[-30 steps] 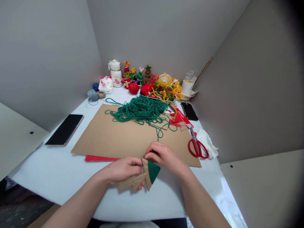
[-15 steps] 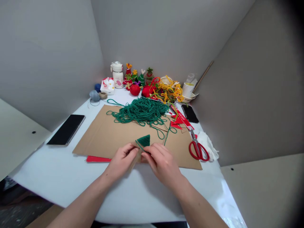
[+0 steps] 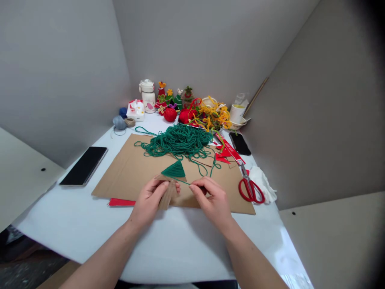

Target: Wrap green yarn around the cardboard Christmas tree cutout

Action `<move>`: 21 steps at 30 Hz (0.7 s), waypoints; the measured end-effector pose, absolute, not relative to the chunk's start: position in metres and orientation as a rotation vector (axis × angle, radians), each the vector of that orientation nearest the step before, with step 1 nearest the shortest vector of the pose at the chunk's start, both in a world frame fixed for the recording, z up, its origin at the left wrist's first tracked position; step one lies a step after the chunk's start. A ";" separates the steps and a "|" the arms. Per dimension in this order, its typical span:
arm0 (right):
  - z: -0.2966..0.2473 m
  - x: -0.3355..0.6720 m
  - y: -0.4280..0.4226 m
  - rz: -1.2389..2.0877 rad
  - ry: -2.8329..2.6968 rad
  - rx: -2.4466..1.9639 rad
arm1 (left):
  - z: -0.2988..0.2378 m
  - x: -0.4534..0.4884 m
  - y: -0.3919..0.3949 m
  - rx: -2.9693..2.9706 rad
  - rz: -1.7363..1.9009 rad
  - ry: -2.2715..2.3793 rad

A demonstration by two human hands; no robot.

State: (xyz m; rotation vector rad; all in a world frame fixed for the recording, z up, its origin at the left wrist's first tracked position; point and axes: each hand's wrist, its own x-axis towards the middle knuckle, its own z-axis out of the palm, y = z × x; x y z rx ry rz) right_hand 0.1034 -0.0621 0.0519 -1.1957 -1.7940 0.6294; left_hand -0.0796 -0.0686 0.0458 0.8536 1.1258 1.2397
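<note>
My left hand [image 3: 153, 196] is closed on a small cardboard cone [image 3: 168, 196], whose bare brown lower part shows between the fingers. Green yarn [image 3: 174, 170] is wound round its pointed upper end in close rows. From the cone a strand of green yarn [image 3: 182, 182] runs taut to my right hand [image 3: 212, 198], which pinches it between thumb and forefinger, apart from the cone. Behind the hands lies a loose heap of green yarn [image 3: 182, 140], with loops trailing to the right. Part of the cone is hidden by the left fingers.
Under the hands lies a large cardboard sheet [image 3: 120, 176]. Red-handled scissors [image 3: 251, 188] and a white tissue [image 3: 263, 184] are at right, a dark tablet [image 3: 84, 165] at left. Behind stand a white bottle [image 3: 148, 96], red yarn balls [image 3: 170, 115] and tangled yellow yarn [image 3: 216, 116].
My right hand has drawn away to the right from the cone, pulling the green strand straight. The left hand has shifted slightly left and turned the cone, showing more of its brown part.
</note>
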 end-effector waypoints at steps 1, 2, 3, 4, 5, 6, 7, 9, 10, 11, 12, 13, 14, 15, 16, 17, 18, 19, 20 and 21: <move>0.051 0.104 -0.061 0.642 -1.778 -1.205 | 0.046 -0.079 -0.069 0.848 1.234 1.111; 0.051 0.104 -0.061 0.655 -1.766 -1.214 | 0.046 -0.079 -0.069 0.840 1.231 1.095; 0.050 0.105 -0.061 0.668 -1.761 -1.219 | 0.045 -0.079 -0.069 0.831 1.226 1.082; 0.050 0.105 -0.060 0.680 -1.760 -1.220 | 0.046 -0.078 -0.069 0.820 1.225 1.074; 0.050 0.105 -0.060 0.687 -1.761 -1.217 | 0.046 -0.078 -0.069 0.810 1.223 1.066; 0.050 0.105 -0.060 0.692 -1.762 -1.212 | 0.046 -0.078 -0.069 0.798 1.222 1.058; 0.050 0.105 -0.060 0.694 -1.761 -1.208 | 0.046 -0.078 -0.069 0.786 1.217 1.046; 0.051 0.105 -0.060 0.693 -1.750 -1.207 | 0.047 -0.077 -0.069 0.757 1.206 1.021; 0.052 0.106 -0.060 0.690 -1.739 -1.210 | 0.048 -0.077 -0.069 0.741 1.199 1.005; 0.053 0.106 -0.060 0.693 -1.729 -1.213 | 0.049 -0.077 -0.069 0.726 1.191 0.991; 0.054 0.106 -0.059 0.697 -1.719 -1.215 | 0.049 -0.076 -0.070 0.713 1.182 0.980; 0.055 0.107 -0.059 0.706 -1.711 -1.217 | 0.050 -0.076 -0.070 0.702 1.171 0.970; 0.056 0.107 -0.059 0.721 -1.705 -1.219 | 0.050 -0.076 -0.070 0.692 1.158 0.964; 0.057 0.108 -0.059 0.738 -1.702 -1.220 | 0.051 -0.075 -0.070 0.685 1.145 0.958; 0.057 0.108 -0.059 0.757 -1.701 -1.221 | 0.051 -0.075 -0.070 0.681 1.135 0.956; 0.057 0.108 -0.058 0.775 -1.701 -1.223 | 0.051 -0.075 -0.070 0.682 1.127 0.952; 0.057 0.108 -0.058 0.791 -1.698 -1.224 | 0.052 -0.075 -0.070 0.685 1.121 0.946; 0.058 0.109 -0.058 0.804 -1.693 -1.225 | 0.052 -0.075 -0.070 0.690 1.119 0.938; 0.058 0.109 -0.058 0.818 -1.685 -1.228 | 0.052 -0.075 -0.070 0.695 1.116 0.928; 0.058 0.109 -0.058 0.839 -1.674 -1.233 | 0.051 -0.075 -0.070 0.698 1.114 0.920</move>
